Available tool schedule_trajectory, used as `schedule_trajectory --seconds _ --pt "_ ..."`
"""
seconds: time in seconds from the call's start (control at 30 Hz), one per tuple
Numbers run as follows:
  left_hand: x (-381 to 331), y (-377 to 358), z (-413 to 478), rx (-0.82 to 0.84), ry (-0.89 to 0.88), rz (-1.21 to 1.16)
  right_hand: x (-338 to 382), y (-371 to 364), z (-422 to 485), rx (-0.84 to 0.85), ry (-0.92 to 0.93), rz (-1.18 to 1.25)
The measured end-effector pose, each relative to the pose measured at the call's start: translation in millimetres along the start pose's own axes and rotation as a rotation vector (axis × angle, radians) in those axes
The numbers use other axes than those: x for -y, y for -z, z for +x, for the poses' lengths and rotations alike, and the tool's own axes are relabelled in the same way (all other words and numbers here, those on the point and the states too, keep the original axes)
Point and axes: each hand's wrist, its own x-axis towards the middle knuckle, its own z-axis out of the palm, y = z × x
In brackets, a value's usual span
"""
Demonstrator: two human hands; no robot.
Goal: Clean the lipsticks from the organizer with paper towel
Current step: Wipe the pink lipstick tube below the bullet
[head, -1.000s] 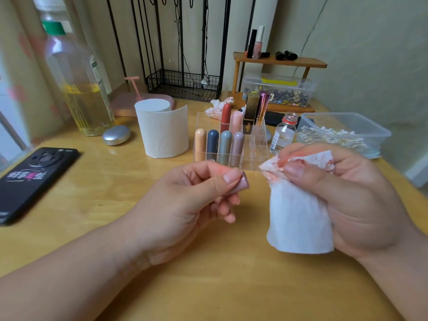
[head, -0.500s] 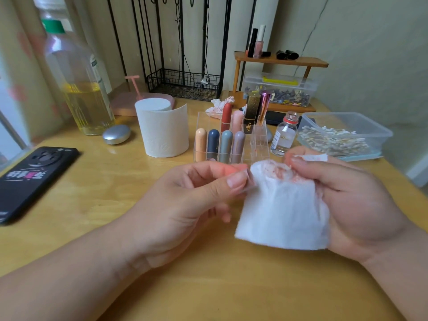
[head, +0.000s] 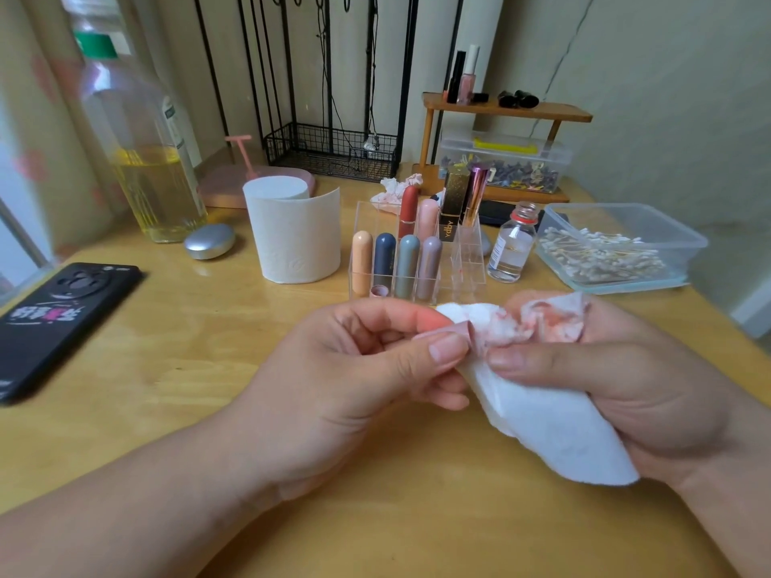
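Observation:
My left hand pinches a small pink lipstick between thumb and fingers; only its end shows. My right hand grips a white paper towel with red stains near its top, pressed around the lipstick's tip. Behind my hands stands the clear organizer holding several upright lipsticks: peach, navy, grey-green and mauve in front, red, pale pink, gold-black and metallic pink behind. A small pink cap lies in front of the organizer.
A paper roll stands left of the organizer. A black phone lies far left, by a silver pebble and a big bottle. At the right are a small glass vial and a tub of cotton swabs. A wooden shelf stands behind.
My right hand has brought the paper towel leftward onto the lipstick's tip and bunched the stained part around it. My left hand has stayed in place, holding the lipstick.

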Motion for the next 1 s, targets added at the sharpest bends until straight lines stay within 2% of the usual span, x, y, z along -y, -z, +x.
schedule_trajectory --seconds 0.07,0.1,0.17,0.2,0.3,0.47,0.6,0.67,0.73,0.8,0.9,1.0 --pt "-1 -1 0 -0.019 0.013 0.003 2 1 -2 -0.12 0.05 0.059" --pt "-1 -2 0 -0.029 0.02 0.0 3 2 -4 -0.219 0.126 -0.013" --pt "-2 -2 1 -0.033 0.024 -0.012 4 4 -8 -0.497 0.39 -0.466" --pt "-2 -2 1 -0.028 0.026 -0.017 5 2 -8 -0.574 0.513 -0.677" --pt "-3 -3 1 -0.015 0.038 -0.036 -3 -11 -9 -0.532 0.737 -0.946" --pt "-3 -3 1 0.039 0.089 -0.081 -12 -16 -6 -0.469 0.751 -1.239" --pt "-7 -2 1 0.118 0.183 -0.184 -10 -19 -7 -0.43 0.7 -1.258" --pt "-9 -1 1 0.119 0.217 -0.227 -9 -24 -11 -0.442 0.729 -1.262" --pt "-11 0 1 0.114 0.205 -0.21 -7 -26 -12 -0.387 0.689 -1.231" --pt "-10 -1 0 0.1 0.165 -0.147 -6 -25 -10 -0.317 0.577 -1.108" --pt "-6 -1 -3 0.063 0.056 -0.016 -5 -28 -9 -0.35 0.538 -0.997" --pt "-1 -2 -8 0.0 -0.169 0.165 -1 -36 -10 -0.358 0.514 -0.837"
